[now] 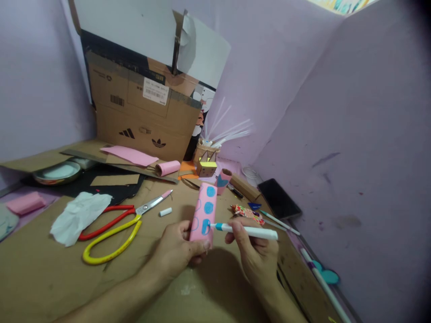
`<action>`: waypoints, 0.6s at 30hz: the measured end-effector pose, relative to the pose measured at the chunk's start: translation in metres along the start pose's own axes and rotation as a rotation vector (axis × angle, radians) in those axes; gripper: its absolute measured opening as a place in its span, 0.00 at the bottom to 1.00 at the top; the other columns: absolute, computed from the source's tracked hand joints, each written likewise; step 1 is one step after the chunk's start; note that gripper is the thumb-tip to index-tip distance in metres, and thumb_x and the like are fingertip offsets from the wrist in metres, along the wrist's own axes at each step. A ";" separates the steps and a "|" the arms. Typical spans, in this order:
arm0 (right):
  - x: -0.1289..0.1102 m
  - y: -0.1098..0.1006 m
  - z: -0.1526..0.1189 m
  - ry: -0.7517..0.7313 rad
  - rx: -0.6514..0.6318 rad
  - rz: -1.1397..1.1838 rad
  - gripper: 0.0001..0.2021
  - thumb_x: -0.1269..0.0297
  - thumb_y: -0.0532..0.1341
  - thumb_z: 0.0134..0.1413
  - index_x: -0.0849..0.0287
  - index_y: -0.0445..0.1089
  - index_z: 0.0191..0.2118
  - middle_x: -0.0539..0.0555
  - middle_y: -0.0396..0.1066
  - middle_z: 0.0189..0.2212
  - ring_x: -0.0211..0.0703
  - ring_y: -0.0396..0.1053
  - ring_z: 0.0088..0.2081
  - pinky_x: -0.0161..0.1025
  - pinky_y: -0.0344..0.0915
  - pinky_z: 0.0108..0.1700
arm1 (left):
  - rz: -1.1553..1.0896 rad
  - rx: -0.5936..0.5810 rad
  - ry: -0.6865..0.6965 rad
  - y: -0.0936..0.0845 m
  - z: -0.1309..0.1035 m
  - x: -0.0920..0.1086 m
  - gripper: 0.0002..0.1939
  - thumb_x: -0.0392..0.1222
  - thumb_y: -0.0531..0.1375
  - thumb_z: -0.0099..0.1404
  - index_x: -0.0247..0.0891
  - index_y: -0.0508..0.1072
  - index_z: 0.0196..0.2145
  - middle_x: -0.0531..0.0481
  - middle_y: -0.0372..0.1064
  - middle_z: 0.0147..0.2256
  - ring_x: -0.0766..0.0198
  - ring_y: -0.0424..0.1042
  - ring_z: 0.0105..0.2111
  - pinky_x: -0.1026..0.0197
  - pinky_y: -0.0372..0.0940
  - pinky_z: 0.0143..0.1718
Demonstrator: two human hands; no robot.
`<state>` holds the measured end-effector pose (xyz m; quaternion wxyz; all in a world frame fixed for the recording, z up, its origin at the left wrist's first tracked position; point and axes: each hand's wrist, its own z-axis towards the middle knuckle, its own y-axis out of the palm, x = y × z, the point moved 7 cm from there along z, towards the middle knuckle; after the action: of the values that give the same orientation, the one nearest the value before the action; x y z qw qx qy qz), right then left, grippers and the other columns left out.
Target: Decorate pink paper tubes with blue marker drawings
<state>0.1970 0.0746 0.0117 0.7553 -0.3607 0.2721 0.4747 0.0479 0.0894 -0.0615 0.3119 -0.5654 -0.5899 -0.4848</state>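
Note:
My left hand [180, 244] grips the lower end of a pink paper-covered tube [201, 204], thumb across its front. Blue filled circles run down the tube's face, with blue outlined rings along its left side. Between the fingers of my right hand [254, 249] lies a white marker [259, 232] with a blue collar. Its tip touches the lowest circle, which is only partly coloured. A small white cap [165, 211] rests on the cardboard left of the tube. Behind the tube stands another pink tube [223, 181] bearing a blue heart.
Scissors [134, 217] with red and yellow handles lie at left beside a crumpled tissue [81, 217]. A large cardboard box [141, 116] stands at the back, near a pink roll [168, 168]. A dark tablet [279, 198] lies along the right wall.

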 end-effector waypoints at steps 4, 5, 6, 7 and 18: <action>-0.004 0.001 0.000 -0.013 -0.013 0.002 0.12 0.65 0.57 0.56 0.59 0.68 0.22 0.47 0.66 0.15 0.36 0.65 0.19 0.32 0.62 0.23 | -0.007 0.005 -0.006 0.000 0.000 0.000 0.19 0.41 0.68 0.39 0.30 0.72 0.31 0.51 0.70 0.19 0.68 0.66 0.19 0.68 0.61 0.19; -0.004 0.002 0.000 -0.013 -0.014 0.004 0.12 0.65 0.57 0.56 0.59 0.68 0.22 0.47 0.66 0.15 0.36 0.65 0.18 0.32 0.62 0.23 | -0.002 0.007 -0.010 -0.001 0.000 0.000 0.20 0.42 0.68 0.39 0.30 0.72 0.31 0.51 0.70 0.20 0.68 0.66 0.19 0.67 0.61 0.19; -0.005 0.002 0.000 -0.012 -0.017 0.006 0.12 0.65 0.57 0.56 0.59 0.68 0.22 0.47 0.67 0.15 0.36 0.65 0.18 0.32 0.62 0.23 | 0.005 0.010 -0.013 -0.001 -0.001 0.000 0.21 0.43 0.69 0.39 0.31 0.72 0.31 0.51 0.71 0.20 0.68 0.67 0.20 0.67 0.62 0.20; -0.005 0.002 -0.001 -0.011 -0.018 0.008 0.12 0.65 0.58 0.56 0.59 0.68 0.22 0.48 0.67 0.15 0.36 0.65 0.18 0.32 0.63 0.23 | 0.013 0.013 -0.017 -0.001 -0.001 0.000 0.21 0.44 0.69 0.39 0.31 0.72 0.32 0.50 0.71 0.21 0.67 0.67 0.20 0.67 0.62 0.20; -0.006 -0.002 0.000 -0.014 0.032 0.030 0.12 0.65 0.57 0.56 0.59 0.69 0.23 0.48 0.67 0.16 0.37 0.65 0.19 0.32 0.61 0.21 | -0.001 0.013 -0.006 -0.002 0.002 -0.002 0.20 0.41 0.68 0.38 0.31 0.72 0.31 0.50 0.71 0.21 0.67 0.66 0.19 0.67 0.62 0.19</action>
<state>0.1965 0.0712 0.0171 0.7558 -0.3412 0.2797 0.4839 0.0467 0.0912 -0.0644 0.3134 -0.5646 -0.5943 -0.4793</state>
